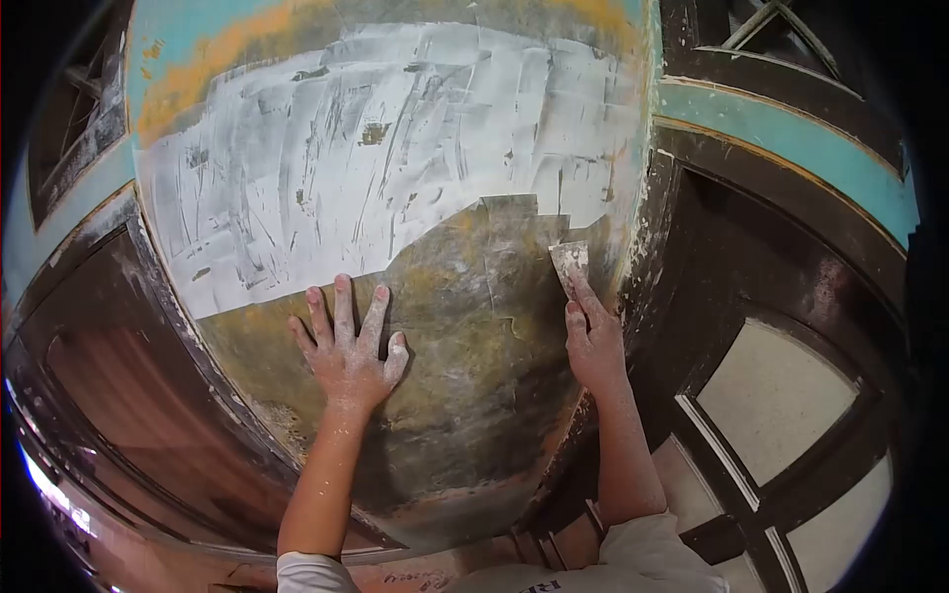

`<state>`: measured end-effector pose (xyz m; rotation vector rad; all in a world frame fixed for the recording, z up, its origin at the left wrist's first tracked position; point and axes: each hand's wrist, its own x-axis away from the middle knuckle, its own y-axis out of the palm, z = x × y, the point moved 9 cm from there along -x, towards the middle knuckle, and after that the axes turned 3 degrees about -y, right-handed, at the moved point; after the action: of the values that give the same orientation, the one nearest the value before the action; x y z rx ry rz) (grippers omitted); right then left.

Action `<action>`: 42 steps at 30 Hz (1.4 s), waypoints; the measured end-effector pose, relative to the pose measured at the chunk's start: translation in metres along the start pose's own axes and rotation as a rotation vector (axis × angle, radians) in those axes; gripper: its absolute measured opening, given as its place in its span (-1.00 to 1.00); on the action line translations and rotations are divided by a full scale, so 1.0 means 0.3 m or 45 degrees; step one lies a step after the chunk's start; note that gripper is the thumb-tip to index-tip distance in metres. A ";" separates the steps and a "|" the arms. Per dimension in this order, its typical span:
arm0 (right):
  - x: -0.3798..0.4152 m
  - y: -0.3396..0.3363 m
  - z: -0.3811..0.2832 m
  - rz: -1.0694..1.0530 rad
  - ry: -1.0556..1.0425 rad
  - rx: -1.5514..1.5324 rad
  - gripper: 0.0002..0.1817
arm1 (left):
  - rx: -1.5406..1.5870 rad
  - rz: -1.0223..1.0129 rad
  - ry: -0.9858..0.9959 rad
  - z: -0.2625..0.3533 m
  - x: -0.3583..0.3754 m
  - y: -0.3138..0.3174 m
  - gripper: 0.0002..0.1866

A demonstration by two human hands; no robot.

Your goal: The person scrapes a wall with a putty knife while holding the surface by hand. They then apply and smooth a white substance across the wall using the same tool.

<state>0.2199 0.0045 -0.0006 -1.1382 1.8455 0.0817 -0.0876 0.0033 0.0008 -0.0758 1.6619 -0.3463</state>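
Observation:
My right hand (594, 346) grips a putty knife (569, 259), its blade flat on the wall just under the edge of the white coat and its handle hidden in my fingers. To the left, my left hand (348, 346) lies spread on the bare wall (455, 395), fingertips close to the lower edge of the white putty (366, 158). White dust covers both hands. Streaks and small uncoated spots show in the putty, and its lower edge steps up toward the right. Below it the wall is mottled brown and ochre.
Dark wooden frames border the wall: a door with pale panels (779, 400) on the right and a brown panel (168, 385) on the left. Turquoise paint (791, 138) runs across the upper sides. Orange patches (222, 49) mark the wall's top.

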 end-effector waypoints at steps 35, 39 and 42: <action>-0.121 -0.035 -0.394 0.394 -0.947 0.187 -0.51 | 0.420 -0.637 -0.720 -0.046 0.360 -0.145 -0.28; -0.311 -0.142 -0.471 0.611 -1.044 0.520 -0.36 | 0.307 -0.585 -0.747 -0.111 0.265 -0.188 -0.25; -0.425 -0.064 -0.442 0.529 -0.958 0.703 -0.32 | 0.344 -0.563 -0.757 -0.129 0.227 -0.199 -0.23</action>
<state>0.1619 0.0144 0.1747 -0.2575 1.2663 0.1936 -0.1432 -0.0635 -0.0453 -0.3150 0.9879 -0.7964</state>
